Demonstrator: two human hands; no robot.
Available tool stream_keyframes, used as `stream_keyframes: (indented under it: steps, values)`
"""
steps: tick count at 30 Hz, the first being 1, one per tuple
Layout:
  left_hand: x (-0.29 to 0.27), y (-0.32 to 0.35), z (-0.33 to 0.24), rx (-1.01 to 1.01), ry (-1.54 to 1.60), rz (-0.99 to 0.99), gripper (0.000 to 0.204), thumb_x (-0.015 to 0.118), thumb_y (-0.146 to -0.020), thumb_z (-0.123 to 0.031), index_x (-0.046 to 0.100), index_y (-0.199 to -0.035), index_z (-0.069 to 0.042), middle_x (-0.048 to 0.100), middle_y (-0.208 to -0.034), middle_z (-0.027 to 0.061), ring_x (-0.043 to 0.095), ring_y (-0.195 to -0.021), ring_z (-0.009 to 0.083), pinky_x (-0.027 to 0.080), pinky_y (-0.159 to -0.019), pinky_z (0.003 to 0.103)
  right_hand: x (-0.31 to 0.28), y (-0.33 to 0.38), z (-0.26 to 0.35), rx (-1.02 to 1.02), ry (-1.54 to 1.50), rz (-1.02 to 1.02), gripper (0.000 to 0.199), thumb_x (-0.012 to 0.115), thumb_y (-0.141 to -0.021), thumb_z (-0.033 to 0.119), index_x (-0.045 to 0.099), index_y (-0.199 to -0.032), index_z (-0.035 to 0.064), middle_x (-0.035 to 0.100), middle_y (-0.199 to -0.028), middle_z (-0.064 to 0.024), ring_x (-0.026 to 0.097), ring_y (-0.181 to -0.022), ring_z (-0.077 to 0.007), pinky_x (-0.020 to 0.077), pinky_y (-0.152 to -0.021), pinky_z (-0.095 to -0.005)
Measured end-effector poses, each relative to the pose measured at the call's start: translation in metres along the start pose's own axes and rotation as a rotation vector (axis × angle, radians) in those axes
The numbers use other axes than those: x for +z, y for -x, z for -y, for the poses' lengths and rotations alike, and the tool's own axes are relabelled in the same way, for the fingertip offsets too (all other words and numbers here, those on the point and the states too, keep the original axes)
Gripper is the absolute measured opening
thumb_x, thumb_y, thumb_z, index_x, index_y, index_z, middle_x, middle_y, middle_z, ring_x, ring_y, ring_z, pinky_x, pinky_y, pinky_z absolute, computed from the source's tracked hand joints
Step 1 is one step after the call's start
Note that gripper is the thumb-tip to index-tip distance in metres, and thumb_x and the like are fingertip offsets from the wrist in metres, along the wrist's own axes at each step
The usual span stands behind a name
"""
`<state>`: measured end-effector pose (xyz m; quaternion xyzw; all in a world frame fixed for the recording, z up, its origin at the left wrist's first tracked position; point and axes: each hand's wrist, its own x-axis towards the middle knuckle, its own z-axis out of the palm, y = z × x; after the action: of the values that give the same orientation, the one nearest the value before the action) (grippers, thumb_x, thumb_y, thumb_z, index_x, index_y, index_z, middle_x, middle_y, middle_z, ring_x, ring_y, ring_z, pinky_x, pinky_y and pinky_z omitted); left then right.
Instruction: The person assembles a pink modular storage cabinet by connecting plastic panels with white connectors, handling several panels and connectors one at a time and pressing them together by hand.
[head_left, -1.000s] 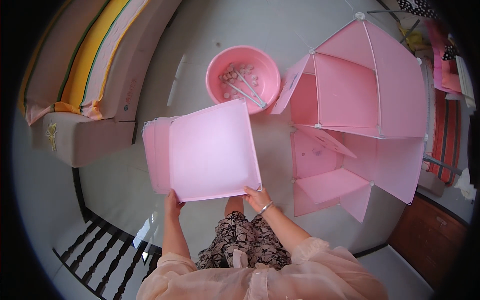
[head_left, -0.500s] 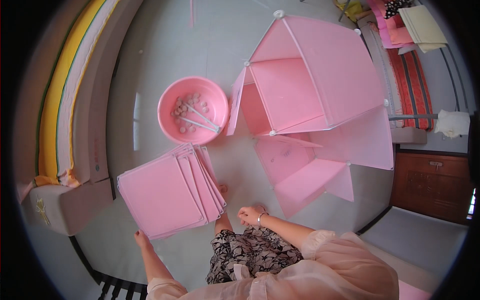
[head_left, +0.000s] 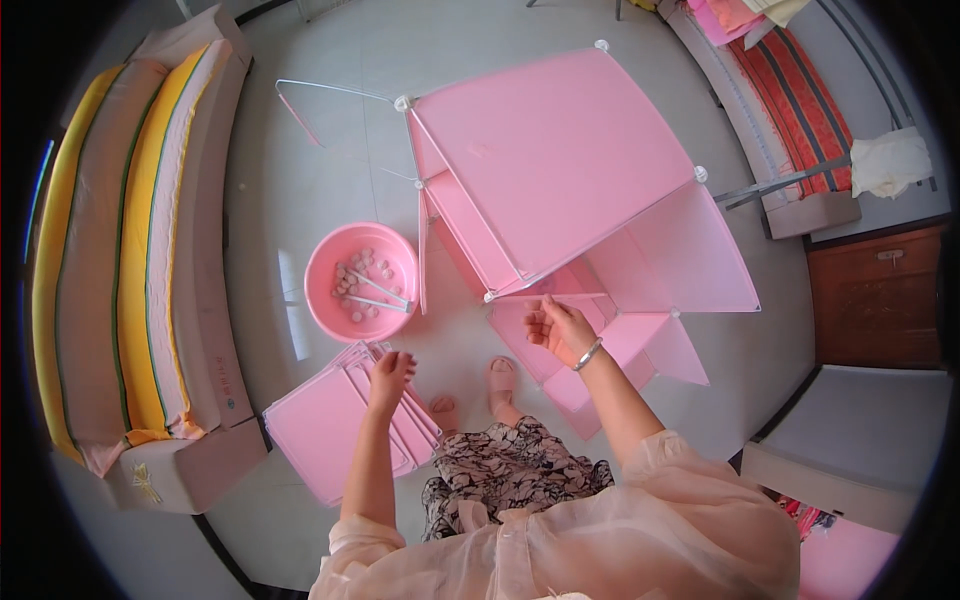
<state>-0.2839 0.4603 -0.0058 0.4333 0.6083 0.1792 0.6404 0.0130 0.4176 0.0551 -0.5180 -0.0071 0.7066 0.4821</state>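
Here, pink basin (head_left: 361, 282) beside panel stack (head_left: 345, 420), cube shelf (head_left: 570, 200) ahead

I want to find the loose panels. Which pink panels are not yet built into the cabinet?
The stack of pink panels lying flat on the floor under the left hand, beside the pink basin. The others are joined into the pink cabinet.

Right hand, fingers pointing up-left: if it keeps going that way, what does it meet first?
Most likely the lower front edge of the pink panel cabinet, by its corner connector. The right hand looks just short of that edge; depth from this overhead view is unclear, so it may pass slightly beneath.
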Motion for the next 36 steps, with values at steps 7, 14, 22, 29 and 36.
stream_keyframes:
  steps: [7, 14, 22, 29, 36]
  values:
    - [0.146, -0.052, -0.15, 0.085, 0.452, 0.266, 0.036, 0.038, -0.085, -0.032, 0.05, -0.083, 0.002, 0.054, -0.067, 0.0074, 0.051, -0.057, 0.0136, 0.043, -0.053, 0.024, 0.016, -0.005, 0.035, -0.015, -0.048, 0.024, 0.034, 0.043, -0.082, 0.034, 0.049, -0.09, 0.001, 0.057, -0.077, -0.0093, 0.057, -0.066, -0.0164, 0.0465, -0.058, -0.0263]
    - [0.159, -0.049, -0.184, 0.051, 0.384, 0.129, 0.038, 0.045, -0.082, -0.034, 0.046, -0.059, -0.004, 0.045, -0.047, 0.0032, 0.037, -0.034, 0.0093, 0.027, -0.031, 0.021, 0.021, 0.0, 0.045, -0.144, 0.592, -0.035, 0.032, 0.043, -0.083, 0.034, 0.051, -0.084, 0.0027, 0.058, -0.07, -0.0042, 0.055, -0.061, -0.01, 0.0431, -0.051, -0.0216]
    - [0.153, -0.03, -0.179, 0.009, 0.473, 0.129, 0.032, 0.044, -0.082, -0.032, 0.046, -0.063, -0.007, 0.044, -0.047, 0.0017, 0.038, -0.034, 0.0096, 0.029, -0.031, 0.021, 0.024, 0.01, 0.065, -0.159, 0.058, 0.005, 0.038, 0.037, -0.085, 0.034, 0.049, -0.093, -0.0013, 0.058, -0.078, -0.0112, 0.057, -0.065, -0.0164, 0.0471, -0.056, -0.0255]
    - [0.157, 0.006, -0.159, -0.141, 0.421, 0.276, 0.038, 0.041, -0.083, -0.037, 0.049, -0.065, -0.005, 0.048, -0.051, 0.0015, 0.041, -0.04, 0.0073, 0.032, -0.035, 0.019, 0.031, 0.026, 0.044, -0.258, 0.123, -0.358, 0.038, 0.037, -0.084, 0.036, 0.047, -0.083, -0.0008, 0.056, -0.066, -0.01, 0.058, -0.056, -0.0167, 0.0497, -0.048, -0.0258]
    - [0.135, 0.002, -0.166, -0.095, 0.055, 0.472, 0.042, 0.04, -0.083, -0.038, 0.051, -0.066, -0.002, 0.048, -0.052, 0.0022, 0.042, -0.042, 0.007, 0.034, -0.038, 0.019, 0.045, 0.027, 0.044, -0.24, 0.277, -0.564, 0.039, 0.038, -0.084, 0.037, 0.041, -0.082, -0.001, 0.051, -0.056, -0.0093, 0.052, -0.038, -0.0171, 0.0446, -0.034, -0.0253]
